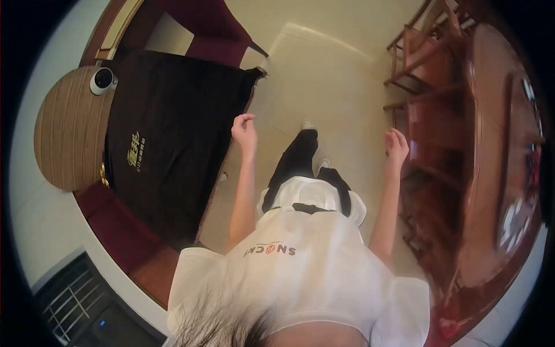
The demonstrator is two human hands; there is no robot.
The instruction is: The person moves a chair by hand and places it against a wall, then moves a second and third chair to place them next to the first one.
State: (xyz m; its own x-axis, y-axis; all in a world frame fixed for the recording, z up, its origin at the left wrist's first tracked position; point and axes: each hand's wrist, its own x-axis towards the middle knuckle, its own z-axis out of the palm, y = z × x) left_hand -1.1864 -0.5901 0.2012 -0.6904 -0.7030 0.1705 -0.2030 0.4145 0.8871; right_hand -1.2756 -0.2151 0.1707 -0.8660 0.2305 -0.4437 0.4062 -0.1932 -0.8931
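My left hand (245,132) is raised in the air beside the edge of a dark cloth (167,133) with yellow lettering, which covers a table. Its fingers are loosely bent, and I see nothing held in them. Over on the other side, my right hand (396,147) hangs in the air near the wooden chairs (433,130). Those fingers are half curled and slightly apart, with no object visible in them. Neither hand appears to touch anything.
A white round camera (103,81) rests on a striped wooden round top (69,127) at left. Maroon seating (118,222) borders the covered table. Along the right stands a glossy wooden table (488,156). Pale tiled floor (329,75) stretches between, one foot forward on it.
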